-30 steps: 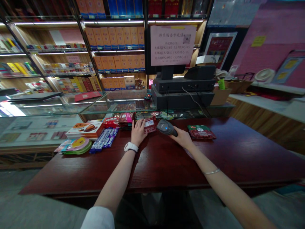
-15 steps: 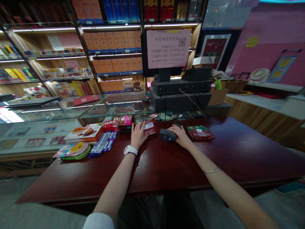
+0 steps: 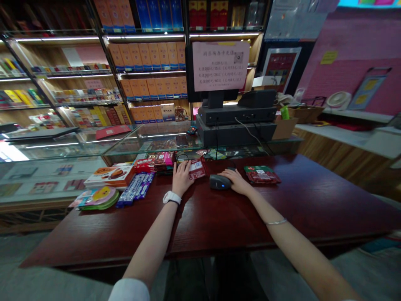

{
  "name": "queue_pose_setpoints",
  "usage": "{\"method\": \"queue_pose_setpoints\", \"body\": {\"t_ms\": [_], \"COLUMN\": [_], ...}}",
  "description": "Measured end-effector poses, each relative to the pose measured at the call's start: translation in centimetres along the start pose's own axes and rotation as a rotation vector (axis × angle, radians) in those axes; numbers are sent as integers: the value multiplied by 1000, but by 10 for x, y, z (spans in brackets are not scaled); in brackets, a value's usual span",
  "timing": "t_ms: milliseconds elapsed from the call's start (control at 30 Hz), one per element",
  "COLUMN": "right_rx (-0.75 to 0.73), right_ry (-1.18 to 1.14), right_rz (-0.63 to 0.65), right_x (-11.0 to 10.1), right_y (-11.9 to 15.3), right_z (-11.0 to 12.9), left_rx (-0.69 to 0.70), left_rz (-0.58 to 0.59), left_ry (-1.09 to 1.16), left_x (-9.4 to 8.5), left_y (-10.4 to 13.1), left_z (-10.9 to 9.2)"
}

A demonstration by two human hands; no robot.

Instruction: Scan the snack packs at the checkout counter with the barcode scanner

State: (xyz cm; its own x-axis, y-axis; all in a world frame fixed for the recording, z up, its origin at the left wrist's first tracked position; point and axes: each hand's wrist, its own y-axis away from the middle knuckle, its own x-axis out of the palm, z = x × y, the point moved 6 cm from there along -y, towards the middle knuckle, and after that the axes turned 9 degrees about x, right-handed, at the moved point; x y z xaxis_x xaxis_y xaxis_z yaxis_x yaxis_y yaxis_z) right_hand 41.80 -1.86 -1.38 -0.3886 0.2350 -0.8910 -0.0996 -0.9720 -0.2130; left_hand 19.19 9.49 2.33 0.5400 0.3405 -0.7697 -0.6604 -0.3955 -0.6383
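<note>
My left hand [image 3: 181, 177], with a white watch at the wrist, lies with fingers stretched out over the left edge of a red snack packet [image 3: 197, 168]. The packet's white barcode label faces up. To its right, my right hand [image 3: 237, 180] is wrapped round a black barcode scanner [image 3: 220, 182], whose blue light is lit. The scanner's head points left towards the packet, low over the table. Right of that hand lies a green and brown packet [image 3: 261, 174]. Left of my left hand are pink and red snack packs [image 3: 164, 159].
Blue-wrapped bars [image 3: 136, 190], an orange and white box [image 3: 109, 175] and colourful round-edged packs [image 3: 98, 197] lie at the table's left. Behind the dark red table [image 3: 200, 221] stand a glass counter [image 3: 150, 142] and a cash register [image 3: 234, 125] with a paper sign.
The scanner has turned slightly and sits a little lower, with my right hand shifted slightly left. My left hand and the red packet stay nearly still.
</note>
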Motion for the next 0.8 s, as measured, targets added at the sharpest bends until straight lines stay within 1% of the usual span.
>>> {"method": "queue_pose_setpoints", "body": {"t_ms": [167, 300, 367, 433, 467, 533, 600, 633, 667, 733, 800], "right_rx": [-12, 19, 40, 18, -11, -89, -159, -195, -226, -248, -244], "right_ry": [-14, -46, -68, -96, -106, -105, -64, -34, -9, 17, 27], "right_rz": [21, 43, 15, -70, -127, -241, -334, -353, -370, -398, -395], "right_x": [1, 0, -5, -16, -23, -38, -49, -50, -49, -39, -19], "right_y": [0, -3, -6, -9, -10, -14, -20, -24, -28, -37, -46], "right_z": [-3, -13, -16, -12, -5, 17, 48, 66, 85, 118, 142], "left_rx": [-2, -7, -20, -26, -22, -2, 15, 21, 23, 26, 29], "left_rz": [5, 0, -2, 4, 11, 25, 29, 25, 17, -6, -30], "left_ry": [6, 28, 47, 60, 63, 59, 45, 38, 30, 15, 5], "left_x": [1, -1, -4, -8, -10, -15, -21, -23, -25, -28, -31], "left_y": [0, -1, 0, 1, 3, 5, 8, 9, 10, 12, 16], "left_z": [1, 2, 3, 5, 6, 10, 15, 18, 20, 25, 27]}}
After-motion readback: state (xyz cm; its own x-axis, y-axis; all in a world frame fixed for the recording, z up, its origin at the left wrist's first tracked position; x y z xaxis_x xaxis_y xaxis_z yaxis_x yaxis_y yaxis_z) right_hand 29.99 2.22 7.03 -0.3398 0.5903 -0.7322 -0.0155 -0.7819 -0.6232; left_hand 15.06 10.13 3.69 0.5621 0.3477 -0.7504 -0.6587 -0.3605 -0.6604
